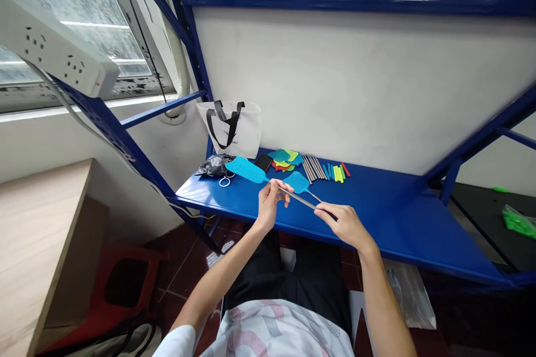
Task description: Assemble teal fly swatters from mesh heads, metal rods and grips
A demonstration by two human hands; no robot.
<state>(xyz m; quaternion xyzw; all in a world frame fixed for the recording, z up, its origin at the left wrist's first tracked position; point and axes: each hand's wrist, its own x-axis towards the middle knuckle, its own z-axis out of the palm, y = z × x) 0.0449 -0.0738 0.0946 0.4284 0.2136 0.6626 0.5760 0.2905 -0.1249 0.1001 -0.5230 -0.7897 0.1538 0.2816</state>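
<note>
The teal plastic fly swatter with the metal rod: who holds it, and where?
Both hands: the left hand pinches the thin metal rod just behind the teal mesh head; the right hand grips the rod's far end.

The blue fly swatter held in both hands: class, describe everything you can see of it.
The fly swatter has a blue, plastic-looking mesh head and a thin metal rod. It slants above the blue shelf, head pointing away to the left. The left hand pinches the rod near the head; the right hand holds its lower end. A second blue swatter head lies just behind.

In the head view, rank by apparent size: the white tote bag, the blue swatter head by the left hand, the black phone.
1. white tote bag
2. blue swatter head
3. black phone, clearly the smallest.
</note>
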